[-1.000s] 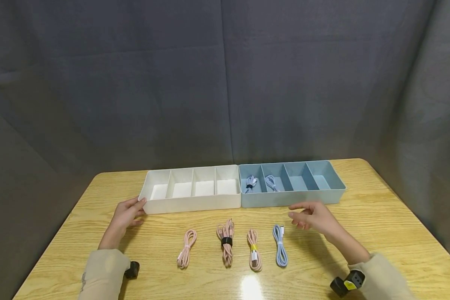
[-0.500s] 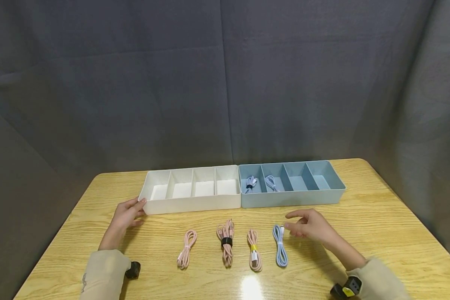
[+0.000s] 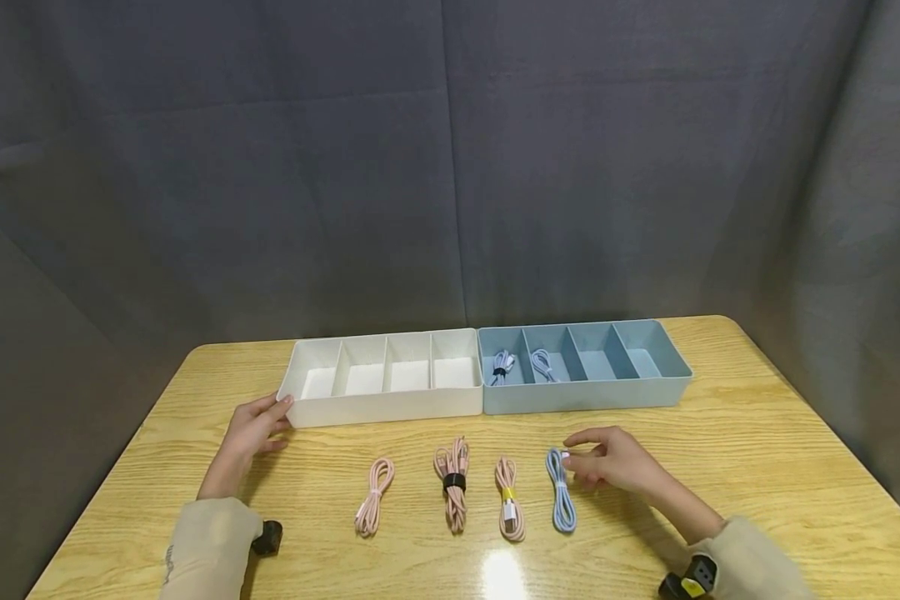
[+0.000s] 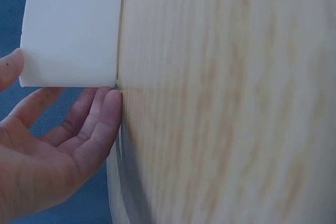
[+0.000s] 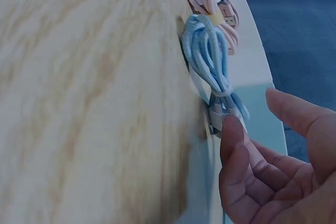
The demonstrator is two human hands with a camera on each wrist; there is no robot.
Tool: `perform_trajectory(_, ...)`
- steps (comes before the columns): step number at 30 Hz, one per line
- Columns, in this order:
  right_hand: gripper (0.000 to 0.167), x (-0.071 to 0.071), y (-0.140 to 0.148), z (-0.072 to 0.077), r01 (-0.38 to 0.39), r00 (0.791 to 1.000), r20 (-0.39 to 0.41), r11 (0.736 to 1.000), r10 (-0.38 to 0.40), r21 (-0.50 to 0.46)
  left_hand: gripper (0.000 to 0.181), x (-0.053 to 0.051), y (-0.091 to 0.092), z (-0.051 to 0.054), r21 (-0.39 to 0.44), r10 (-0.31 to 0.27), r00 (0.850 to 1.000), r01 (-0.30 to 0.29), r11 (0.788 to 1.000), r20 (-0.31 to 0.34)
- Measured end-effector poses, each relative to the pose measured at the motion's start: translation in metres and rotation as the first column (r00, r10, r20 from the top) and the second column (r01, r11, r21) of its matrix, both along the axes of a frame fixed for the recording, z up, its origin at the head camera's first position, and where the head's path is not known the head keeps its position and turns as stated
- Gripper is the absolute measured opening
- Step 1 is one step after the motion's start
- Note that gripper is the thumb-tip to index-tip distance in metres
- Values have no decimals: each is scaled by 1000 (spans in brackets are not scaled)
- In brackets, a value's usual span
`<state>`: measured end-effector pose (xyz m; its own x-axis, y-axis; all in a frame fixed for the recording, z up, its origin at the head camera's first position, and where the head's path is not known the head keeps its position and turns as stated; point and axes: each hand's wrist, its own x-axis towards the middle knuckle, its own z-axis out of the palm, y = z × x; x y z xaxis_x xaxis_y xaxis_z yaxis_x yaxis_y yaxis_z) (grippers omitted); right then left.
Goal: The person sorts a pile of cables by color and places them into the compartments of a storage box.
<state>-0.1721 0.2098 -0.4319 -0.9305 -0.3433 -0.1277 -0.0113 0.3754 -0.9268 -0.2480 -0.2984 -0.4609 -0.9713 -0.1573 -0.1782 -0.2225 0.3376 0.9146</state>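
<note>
My left hand [image 3: 251, 429] touches the left end of a white divided tray [image 3: 382, 408]. In the left wrist view its thumb [image 4: 11, 66] meets the rim corner, and loosely bent fingers [image 4: 102, 121] lie against the end wall. A coiled light-blue charging cable [image 3: 562, 504] lies on the table at the right of a row. My right hand [image 3: 618, 458] is at its connector end, thumb and forefinger apart and not closed round it. In the right wrist view the blue coil [image 5: 207, 56] rests just beyond the bent fingertips [image 5: 231, 129]; contact is hard to tell.
Three pink coiled cables lie left of the blue one: a plain coil [image 3: 375, 496], one with a black strap [image 3: 453, 500] and one with a yellow tie [image 3: 507, 504]. A blue divided tray [image 3: 585, 398] adjoins the white one; two compartments hold bluish cables. A dark curtain [image 3: 450, 167] hangs behind.
My right hand has come down and left from in front of the blue tray to the top of the light-blue cable. The left hand stays at the white tray.
</note>
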Motion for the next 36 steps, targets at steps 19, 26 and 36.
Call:
perform_trajectory(19,40,-3,-12,-9,18,1000,-26,998,-16,68,79,-2,-1,-3,2,-7,1000,7,1000,-16)
perform_trajectory(26,36,-1,-14,-6,14,1000,25,1000,-14,2,81,1,2,2,13,1,1000,-1,1000,-13)
perform_trajectory(36,40,1,-10,-5,1,998,56,999,2,-47,73,23,17,38,16,-36,999,36,999,-1)
